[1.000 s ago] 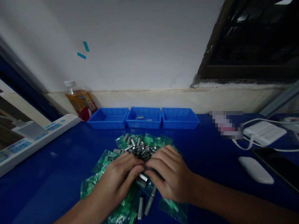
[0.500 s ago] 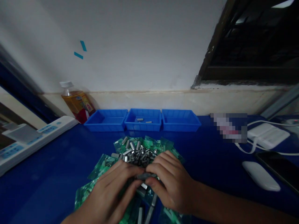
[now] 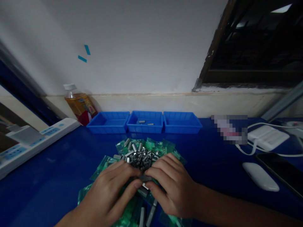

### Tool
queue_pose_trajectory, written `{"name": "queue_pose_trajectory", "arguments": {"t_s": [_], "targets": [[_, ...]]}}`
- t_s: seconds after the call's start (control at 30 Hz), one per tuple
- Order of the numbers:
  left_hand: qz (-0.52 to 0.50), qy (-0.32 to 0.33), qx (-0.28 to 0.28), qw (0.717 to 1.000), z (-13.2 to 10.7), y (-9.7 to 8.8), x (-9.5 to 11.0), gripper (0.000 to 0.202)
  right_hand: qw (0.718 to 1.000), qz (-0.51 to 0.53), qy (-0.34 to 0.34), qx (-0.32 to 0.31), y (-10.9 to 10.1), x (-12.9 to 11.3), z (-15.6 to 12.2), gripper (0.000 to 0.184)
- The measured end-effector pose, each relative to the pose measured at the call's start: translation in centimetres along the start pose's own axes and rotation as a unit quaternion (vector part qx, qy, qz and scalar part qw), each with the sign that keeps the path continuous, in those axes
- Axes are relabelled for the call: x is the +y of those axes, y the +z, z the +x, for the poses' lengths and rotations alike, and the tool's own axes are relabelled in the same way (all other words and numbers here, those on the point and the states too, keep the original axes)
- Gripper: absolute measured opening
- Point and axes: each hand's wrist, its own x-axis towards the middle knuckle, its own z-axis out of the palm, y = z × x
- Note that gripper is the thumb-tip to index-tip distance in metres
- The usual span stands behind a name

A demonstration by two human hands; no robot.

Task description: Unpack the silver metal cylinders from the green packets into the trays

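My left hand [image 3: 111, 186] and my right hand [image 3: 174, 184] meet at the fingertips over a heap of small metal parts. Between them is a small dark grey metal piece [image 3: 145, 178], mostly covered by the fingers, so its exact kind is hard to make out. Thumb and fingers of each hand close on an end of it. Just beyond lies the heap of loose metal parts [image 3: 142, 157], with hexagonal pieces at its left. Green plastic bags [image 3: 101, 168] are spread beneath and around. Longer metal bars [image 3: 151, 216] rest between my wrists.
Three blue bins stand along the wall; the middle bin [image 3: 145, 129] holds two small pieces. At the left are a power strip [image 3: 54, 130] and a bottle [image 3: 80, 105]. A white mouse-shaped object [image 3: 260, 177], a dark phone [image 3: 279, 171] and a white charger [image 3: 268, 137] with cables lie right.
The view has shifted slightly. Both hands stay together on the metal piece, moved a little to the left, and less of the piece shows between the fingers.
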Motion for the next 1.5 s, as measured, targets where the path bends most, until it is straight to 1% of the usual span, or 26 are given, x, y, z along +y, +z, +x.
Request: {"name": "queue_pose_trajectory", "arguments": {"t_s": [0.1, 0.17, 0.23, 0.33, 0.4, 0.53, 0.63, 0.73, 0.8, 0.83, 0.9, 0.97, 1.03, 1.1, 1.13, 1.2, 1.33, 1.5], "targets": [[0.065, -0.025, -0.009, 0.998, -0.1, -1.1, -1.4, 0.020, 1.000, 0.001, 0.010, -0.003, -0.1, 0.2, 0.0, 0.016], [0.116, -0.059, -0.020, 0.991, -0.4, -1.7, -2.9, 0.023, 1.000, -0.001, 0.016, -0.003, -0.1, 0.3, -0.1, 0.016], [0.151, -0.090, -0.045, 0.983, -0.8, -2.1, -4.5, 0.027, 1.000, 0.000, 0.019, -0.006, -0.1, 0.3, -0.1, 0.016], [0.159, -0.121, -0.094, 0.975, -1.4, -2.1, -6.3, 0.027, 1.000, 0.004, 0.024, -0.008, 0.0, 0.4, -0.2, 0.016], [0.152, -0.135, -0.108, 0.973, -1.6, -1.9, -7.0, 0.025, 0.999, 0.003, 0.032, 0.002, 0.1, 0.5, -0.2, 0.015], [0.145, -0.141, -0.100, 0.974, -1.8, -1.7, -7.5, 0.022, 0.998, -0.009, 0.057, 0.020, 0.2, 1.6, -0.1, 0.009], [0.111, -0.136, -0.081, 0.981, -1.7, -1.6, -7.7, 0.022, 0.996, -0.022, 0.077, 0.046, -0.2, 3.1, 0.6, 0.009], [0.057, -0.107, -0.043, 0.992, -1.6, -1.5, -7.7, 0.021, 0.991, -0.034, 0.100, 0.088, -0.7, 4.9, 2.5, 0.009], [0.024, -0.079, -0.028, 0.996, -1.6, -1.3, -7.4, 0.020, 0.988, -0.043, 0.120, 0.083, -0.7, 6.5, 4.7, 0.007], [0.010, -0.067, -0.028, 0.997, -1.5, -1.2, -7.2, 0.020, 0.988, -0.049, 0.129, 0.065, -0.5, 7.4, 6.0, 0.006], [-0.008, -0.055, -0.033, 0.998, -1.5, -1.0, -6.7, 0.022, 0.987, -0.071, 0.144, 0.008, 0.4, 9.2, 9.0, 0.007], [-0.018, -0.052, -0.037, 0.998, -1.5, -0.9, -6.2, 0.024, 0.977, -0.112, 0.160, -0.083, 1.7, 10.9, 11.9, 0.011], [-0.024, -0.057, -0.040, 0.997, -1.5, -0.9, -5.8, 0.023, 0.948, -0.163, 0.185, -0.202, 3.1, 12.2, 14.4, 0.014], [-0.030, -0.059, -0.047, 0.997, -1.6, -1.0, -5.5, 0.022, 0.922, -0.195, 0.196, -0.270, 4.4, 12.8, 16.1, 0.017], [-0.034, -0.057, -0.050, 0.997, -1.6, -1.0, -5.5, 0.021, 0.916, -0.203, 0.197, -0.285, 4.9, 12.9, 16.7, 0.017], [-0.048, -0.051, -0.058, 0.996, -1.7, -0.9, -5.6, 0.021, 0.913, -0.212, 0.191, -0.292, 5.6, 12.7, 17.5, 0.019], [-0.070, -0.061, -0.058, 0.994, -1.7, -0.7, -6.5, 0.021, 0.910, -0.229, 0.175, -0.300, 6.1, 12.3, 17.9, 0.024], [-0.071, -0.087, -0.003, 0.994, -1.6, -1.0, -7.5, 0.018, 0.912, -0.225, 0.173, -0.296, 5.1, 12.3, 17.3, 0.028]]}}
